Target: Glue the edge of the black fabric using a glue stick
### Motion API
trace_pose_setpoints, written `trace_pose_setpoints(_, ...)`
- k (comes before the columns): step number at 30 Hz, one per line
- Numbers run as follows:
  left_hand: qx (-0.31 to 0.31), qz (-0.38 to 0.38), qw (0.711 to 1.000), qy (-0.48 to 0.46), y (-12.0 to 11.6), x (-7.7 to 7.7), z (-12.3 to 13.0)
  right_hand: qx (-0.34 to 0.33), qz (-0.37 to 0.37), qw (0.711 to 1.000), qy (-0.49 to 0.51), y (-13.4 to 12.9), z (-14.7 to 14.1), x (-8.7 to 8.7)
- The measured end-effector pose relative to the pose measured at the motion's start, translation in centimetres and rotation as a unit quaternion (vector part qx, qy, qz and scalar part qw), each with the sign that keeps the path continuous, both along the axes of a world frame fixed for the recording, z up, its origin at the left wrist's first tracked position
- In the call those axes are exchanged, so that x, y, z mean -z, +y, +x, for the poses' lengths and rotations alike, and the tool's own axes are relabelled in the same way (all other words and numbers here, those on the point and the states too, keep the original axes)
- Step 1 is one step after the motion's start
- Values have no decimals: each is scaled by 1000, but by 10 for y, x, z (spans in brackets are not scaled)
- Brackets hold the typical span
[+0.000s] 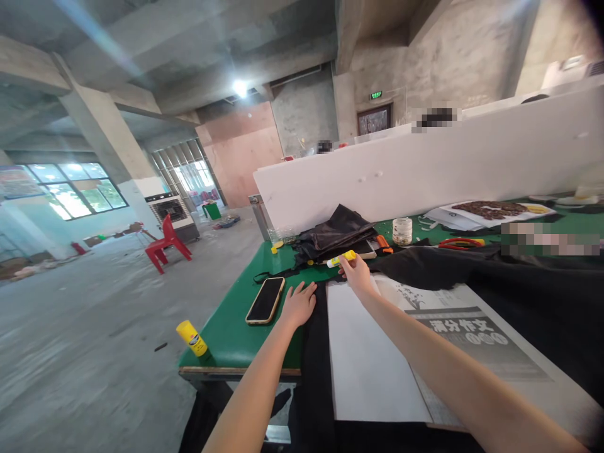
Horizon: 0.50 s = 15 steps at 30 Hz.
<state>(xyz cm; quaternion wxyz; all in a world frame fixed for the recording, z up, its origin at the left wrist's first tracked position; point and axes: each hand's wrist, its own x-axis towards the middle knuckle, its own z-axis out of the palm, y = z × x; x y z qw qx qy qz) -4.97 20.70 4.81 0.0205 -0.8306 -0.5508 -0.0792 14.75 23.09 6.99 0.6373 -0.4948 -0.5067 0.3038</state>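
Observation:
My right hand (pixel 355 272) is closed round a yellow and white glue stick (pixel 341 258), above the top edge of a white sheet (pixel 368 365). My left hand (pixel 299 304) lies flat with fingers spread, on the edge of black fabric (pixel 315 358) and the green table. Just left of it is a phone (pixel 265 301) with a dark screen. The white sheet lies over the black fabric, beside a printed page (pixel 486 340) that my right forearm partly covers. A second yellow glue stick (pixel 192 338) stands at the table's left corner.
Folded black material (pixel 336 231), an orange-handled tool (pixel 384 244), a clear jar (pixel 402 231) and red-handled pliers (pixel 460 243) lie along the back of the green table (pixel 236 340). Behind them rises a white panel (pixel 425 170). A red chair (pixel 168 244) stands on the floor at left.

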Motion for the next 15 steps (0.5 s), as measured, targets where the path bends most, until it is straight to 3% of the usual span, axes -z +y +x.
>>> trace_pose_setpoints(8,-3,25,999,-31,7,2,-4,-86,-1,994,61,9,4,-11)
trace_pose_setpoints(15,8,55,998,-38,7,-1,0,-108,13,991,-79,34,14,-14)
